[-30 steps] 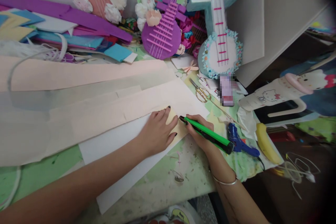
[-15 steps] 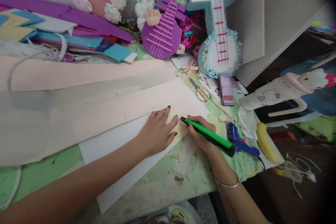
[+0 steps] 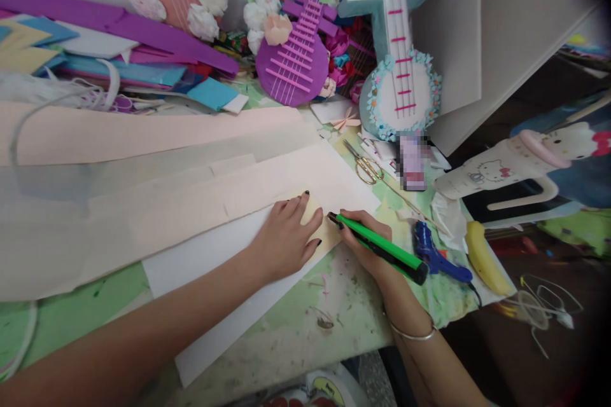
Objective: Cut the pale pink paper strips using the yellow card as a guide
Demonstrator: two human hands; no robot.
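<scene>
My left hand (image 3: 285, 238) lies flat with its fingers spread, pressing on a small pale yellow piece (image 3: 327, 238). Beneath that piece is a white sheet (image 3: 210, 254), set at a slant on the table. In my right hand (image 3: 370, 264) is a green and black utility knife (image 3: 386, 243), gripped with its tip pointing left. The tip is at the yellow piece, close to my left fingertips; whether the blade touches it I cannot tell. Pale pink sheets (image 3: 272, 178) stretch leftward just beyond my left hand.
Gold-handled scissors (image 3: 368, 170), a blue glue gun (image 3: 439, 257), a banana (image 3: 484, 261) and a white tumbler (image 3: 496, 168) stand or lie to the right. Behind are a purple model instrument (image 3: 293, 70) and a light-blue one (image 3: 401, 95). Coloured scraps (image 3: 214, 94) are piled at the back left.
Both hands and the knife stay in almost the same place. The whole view has shifted very slightly.
</scene>
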